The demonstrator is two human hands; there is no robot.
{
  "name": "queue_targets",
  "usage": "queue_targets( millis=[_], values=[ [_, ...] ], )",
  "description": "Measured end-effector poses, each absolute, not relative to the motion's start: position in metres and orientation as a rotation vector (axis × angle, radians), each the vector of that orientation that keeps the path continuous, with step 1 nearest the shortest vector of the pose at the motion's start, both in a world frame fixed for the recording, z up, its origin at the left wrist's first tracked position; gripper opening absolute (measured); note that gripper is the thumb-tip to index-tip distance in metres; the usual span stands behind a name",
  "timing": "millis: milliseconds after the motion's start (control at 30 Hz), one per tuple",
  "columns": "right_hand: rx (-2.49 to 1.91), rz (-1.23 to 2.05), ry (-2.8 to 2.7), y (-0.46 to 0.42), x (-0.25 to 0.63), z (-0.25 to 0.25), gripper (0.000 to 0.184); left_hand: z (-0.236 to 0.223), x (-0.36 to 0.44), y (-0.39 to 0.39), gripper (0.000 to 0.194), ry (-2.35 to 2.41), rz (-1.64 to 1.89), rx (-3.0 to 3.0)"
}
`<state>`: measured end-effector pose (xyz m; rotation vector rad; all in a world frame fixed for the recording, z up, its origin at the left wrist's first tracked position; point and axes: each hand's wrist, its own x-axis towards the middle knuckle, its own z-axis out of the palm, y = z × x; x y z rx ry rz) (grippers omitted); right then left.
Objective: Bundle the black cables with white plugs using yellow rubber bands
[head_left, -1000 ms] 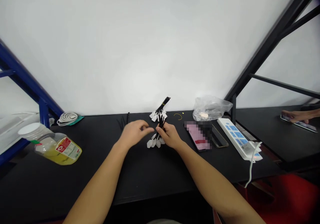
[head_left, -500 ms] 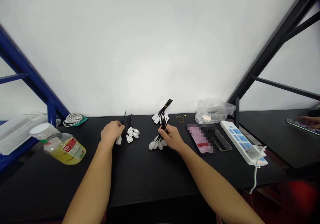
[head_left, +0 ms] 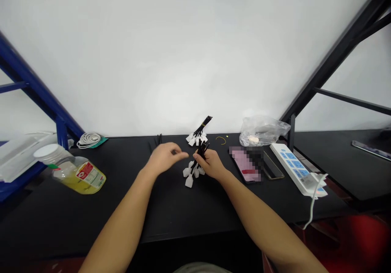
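Observation:
My right hand (head_left: 211,164) is closed around a bundle of short black cables (head_left: 202,147). White plug-like connectors (head_left: 189,181) fan out below its fingers, one hanging lower than the others. To the left of it, my left hand (head_left: 166,158) is empty, thumb and fingertips apart and pointing at the bundle without touching it. Behind my left hand the tops of a few loose black cables (head_left: 159,138) show; their lower ends are hidden. A second cable bundle (head_left: 204,125), tied with a yellow band, lies by the wall with its white connectors (head_left: 197,138) toward me.
A yellow wire tie (head_left: 221,139) and a plastic bag (head_left: 262,130) lie toward the back. On the right are two phones (head_left: 244,165) (head_left: 273,165) and a white power strip (head_left: 297,169). A jar of yellow liquid (head_left: 81,177) and a coiled white cable (head_left: 88,140) are left.
My left hand has moved right from the loose cables, where it held one, to beside the bundle and now holds none. One more connector hangs from the bundle in my right hand.

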<state>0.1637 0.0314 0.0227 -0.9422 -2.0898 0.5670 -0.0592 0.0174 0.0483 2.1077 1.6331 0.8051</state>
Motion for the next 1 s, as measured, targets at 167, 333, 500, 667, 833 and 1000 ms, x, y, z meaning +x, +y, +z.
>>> queue_targets(
  millis=[167,333,500,667,833,1000],
  values=[
    [-0.964,0.569,-2.069,0.032,0.163,0.021,0.03,0.035,-0.121,0.04,0.04,2.287,0.466,1.722],
    [-0.973,0.55,-2.063,0.032,0.163,0.021,0.03,0.028,-0.13,0.045,0.033,2.24,0.341,1.663],
    [-0.955,0.573,-2.047,0.031,0.164,0.023,0.028,0.045,-0.099,0.031,0.03,1.929,0.853,1.935],
    [-0.939,0.571,-2.042,0.033,0.164,0.021,0.024,0.046,-0.051,0.014,0.022,1.269,0.794,2.117],
    [-0.987,0.57,-1.989,0.035,0.162,0.017,0.014,0.037,-0.037,0.011,0.018,1.209,0.666,2.126],
    [-0.971,0.591,-1.982,0.032,0.157,0.015,0.01,0.031,-0.047,0.014,0.017,1.195,0.594,2.033]
  ],
)
